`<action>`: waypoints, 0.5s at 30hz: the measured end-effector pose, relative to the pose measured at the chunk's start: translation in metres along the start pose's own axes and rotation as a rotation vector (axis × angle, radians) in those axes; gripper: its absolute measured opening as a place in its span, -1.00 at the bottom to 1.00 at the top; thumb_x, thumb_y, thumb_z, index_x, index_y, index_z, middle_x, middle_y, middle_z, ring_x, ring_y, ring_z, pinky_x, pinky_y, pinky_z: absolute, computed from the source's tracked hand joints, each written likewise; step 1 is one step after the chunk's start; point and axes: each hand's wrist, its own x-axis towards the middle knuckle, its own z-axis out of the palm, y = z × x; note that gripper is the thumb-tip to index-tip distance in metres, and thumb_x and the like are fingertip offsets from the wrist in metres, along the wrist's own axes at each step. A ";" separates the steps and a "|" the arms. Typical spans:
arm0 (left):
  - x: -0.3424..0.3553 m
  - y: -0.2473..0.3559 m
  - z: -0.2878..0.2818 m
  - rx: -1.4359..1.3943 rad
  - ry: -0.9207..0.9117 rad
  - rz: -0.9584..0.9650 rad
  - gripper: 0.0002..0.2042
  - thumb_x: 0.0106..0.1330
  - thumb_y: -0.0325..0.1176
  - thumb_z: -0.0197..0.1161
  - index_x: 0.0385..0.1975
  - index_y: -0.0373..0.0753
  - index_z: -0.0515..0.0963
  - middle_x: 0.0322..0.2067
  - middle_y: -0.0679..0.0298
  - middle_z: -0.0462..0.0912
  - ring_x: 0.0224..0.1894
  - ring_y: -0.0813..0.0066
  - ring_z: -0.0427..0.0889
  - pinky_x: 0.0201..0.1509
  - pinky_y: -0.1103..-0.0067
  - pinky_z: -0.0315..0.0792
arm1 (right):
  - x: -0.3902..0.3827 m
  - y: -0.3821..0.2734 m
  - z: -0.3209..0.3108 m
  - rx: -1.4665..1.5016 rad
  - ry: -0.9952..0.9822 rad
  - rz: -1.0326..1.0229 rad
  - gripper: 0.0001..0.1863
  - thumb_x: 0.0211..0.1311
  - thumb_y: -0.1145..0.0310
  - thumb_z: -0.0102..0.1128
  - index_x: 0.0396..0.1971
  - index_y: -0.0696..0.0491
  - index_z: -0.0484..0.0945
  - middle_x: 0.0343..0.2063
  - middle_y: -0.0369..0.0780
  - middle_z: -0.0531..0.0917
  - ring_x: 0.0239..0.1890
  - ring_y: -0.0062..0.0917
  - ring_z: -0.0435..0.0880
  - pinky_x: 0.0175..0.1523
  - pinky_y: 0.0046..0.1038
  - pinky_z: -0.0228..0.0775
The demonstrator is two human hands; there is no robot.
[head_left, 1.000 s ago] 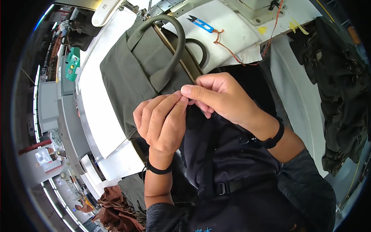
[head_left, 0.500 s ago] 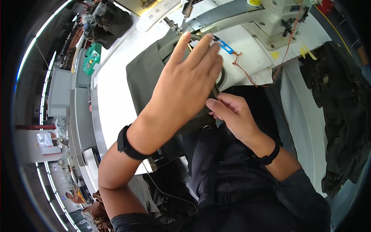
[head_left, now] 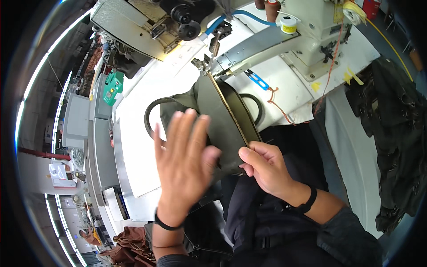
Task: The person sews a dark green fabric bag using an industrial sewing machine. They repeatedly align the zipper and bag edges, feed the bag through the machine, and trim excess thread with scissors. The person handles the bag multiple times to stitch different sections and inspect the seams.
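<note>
An olive-green fabric bag [head_left: 211, 113] lies beneath the sewing machine's needle and presser foot [head_left: 204, 66]. A zipper with gold teeth [head_left: 229, 109] runs along its edge, from the presser foot down toward me. One dark loop handle [head_left: 153, 116] sticks out on the bag's left and another loop handle [head_left: 255, 109] on its right. My right hand [head_left: 266, 168] is closed in a pinch on the near end of the zipper. Over the near left part of the bag is my left hand [head_left: 184, 160], palm down with fingers spread and slightly blurred, holding nothing.
Blue-handled thread snips [head_left: 257, 80] on an orange cord rest right of the bag, by the machine arm [head_left: 260, 46]. Brown thread spools [head_left: 272, 10] stand behind. Dark garments or bags [head_left: 396, 133] hang at the right; brown fabric [head_left: 131, 247] is piled lower left.
My left hand has left the zipper by the presser foot and come back toward me, leftward, uncovering the bag. My right hand keeps its pinch. The view has shifted, showing more of the machine.
</note>
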 end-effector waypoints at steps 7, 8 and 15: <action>-0.013 0.024 0.024 -0.120 -0.038 -0.024 -0.07 0.37 0.55 -0.13 0.47 -0.12 0.45 0.42 0.06 0.47 0.50 0.09 0.37 0.65 0.00 -0.40 | -0.003 0.002 0.001 -0.009 -0.012 -0.018 -0.61 0.59 0.35 0.20 -0.55 0.07 0.45 -0.57 -0.43 0.48 -0.51 -0.83 0.35 -0.42 -0.63 0.17; -0.015 0.023 0.026 -0.127 -0.034 -0.025 -0.06 0.38 0.57 -0.18 0.47 -0.11 0.46 0.43 0.06 0.47 0.51 0.09 0.35 0.65 -0.01 -0.44 | -0.003 -0.001 0.002 -0.015 -0.021 -0.022 -0.62 0.60 0.36 0.19 -0.54 0.09 0.46 -0.56 -0.42 0.48 -0.50 -0.83 0.36 -0.41 -0.63 0.18; -0.013 0.020 0.045 -0.191 -0.011 -0.102 -0.02 0.39 0.61 -0.36 0.46 -0.07 0.48 0.47 0.05 0.41 0.59 0.08 0.23 0.63 -0.04 -0.65 | 0.006 -0.018 0.005 -0.117 -0.046 -0.088 -0.74 0.58 0.46 0.17 -0.40 0.21 0.57 -0.50 -0.37 0.54 -0.46 -0.81 0.44 -0.39 -0.65 0.28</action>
